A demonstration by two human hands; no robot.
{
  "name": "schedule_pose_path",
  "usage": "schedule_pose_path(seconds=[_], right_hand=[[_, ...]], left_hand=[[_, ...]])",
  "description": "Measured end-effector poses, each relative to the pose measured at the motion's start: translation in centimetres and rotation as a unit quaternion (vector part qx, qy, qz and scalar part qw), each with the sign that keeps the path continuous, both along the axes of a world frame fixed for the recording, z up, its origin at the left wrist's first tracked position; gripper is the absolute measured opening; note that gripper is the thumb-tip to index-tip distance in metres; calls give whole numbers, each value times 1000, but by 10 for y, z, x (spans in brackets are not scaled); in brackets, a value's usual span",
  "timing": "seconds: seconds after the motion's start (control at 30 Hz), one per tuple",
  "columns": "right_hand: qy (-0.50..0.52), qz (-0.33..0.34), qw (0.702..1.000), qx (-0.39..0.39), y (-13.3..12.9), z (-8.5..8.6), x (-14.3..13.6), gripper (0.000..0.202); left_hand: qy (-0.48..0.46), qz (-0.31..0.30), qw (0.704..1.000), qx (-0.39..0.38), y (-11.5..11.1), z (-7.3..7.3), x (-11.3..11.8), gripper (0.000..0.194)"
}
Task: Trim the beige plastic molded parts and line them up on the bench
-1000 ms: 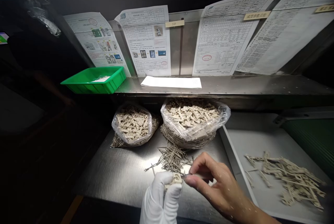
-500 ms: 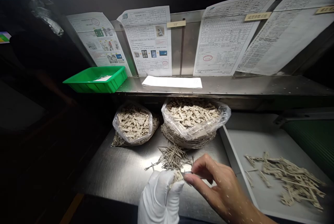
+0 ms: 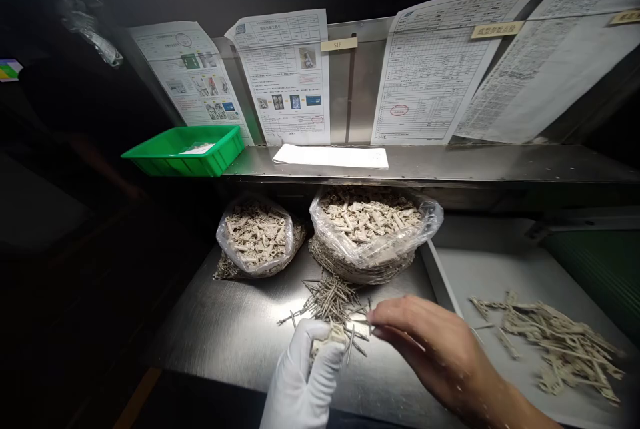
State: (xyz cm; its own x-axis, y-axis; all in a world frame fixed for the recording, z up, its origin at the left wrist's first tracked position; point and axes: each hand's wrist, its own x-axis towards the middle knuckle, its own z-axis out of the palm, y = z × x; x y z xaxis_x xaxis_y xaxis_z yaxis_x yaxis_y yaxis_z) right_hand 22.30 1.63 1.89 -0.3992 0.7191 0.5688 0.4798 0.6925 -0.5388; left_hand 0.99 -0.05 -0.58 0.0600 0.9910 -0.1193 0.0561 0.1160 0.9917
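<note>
A steel shelf (image 3: 475,161) crosses the far side, carrying a green plastic tray (image 3: 220,157) with a white slip (image 3: 201,148) inside at the left and a folded white paper (image 3: 330,156) near its middle. Above it stand four printed sheets (image 3: 287,85), with a cream label (image 3: 339,45) reading "SIP" between the middle two. At far left, crumpled clear plastic (image 3: 93,35) hangs in shadow, right of a small lit screen (image 3: 10,70); a dark green ribbed surface (image 3: 600,265) lies at right.
</note>
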Motion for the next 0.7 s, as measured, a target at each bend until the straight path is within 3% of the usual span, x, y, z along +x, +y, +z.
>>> schedule_pose_path(seconds=[0.17,0.37,0.57,0.7], right_hand=[[-112,-50,982,146,6,31,6,41],[-254,-10,944,212,12,63,3,43],[-257,-14,931,258,14,62,4,34],[-207,-33,951,227,16,57,7,35]], left_hand=[[-10,-18,999,-38,-1,11,-1,53],[-38,-67,996,-49,2,17,-7,48],[-65,-100,989,-85,3,19,-8,52],[-64,-69,992,-85,2,18,-7,56]])
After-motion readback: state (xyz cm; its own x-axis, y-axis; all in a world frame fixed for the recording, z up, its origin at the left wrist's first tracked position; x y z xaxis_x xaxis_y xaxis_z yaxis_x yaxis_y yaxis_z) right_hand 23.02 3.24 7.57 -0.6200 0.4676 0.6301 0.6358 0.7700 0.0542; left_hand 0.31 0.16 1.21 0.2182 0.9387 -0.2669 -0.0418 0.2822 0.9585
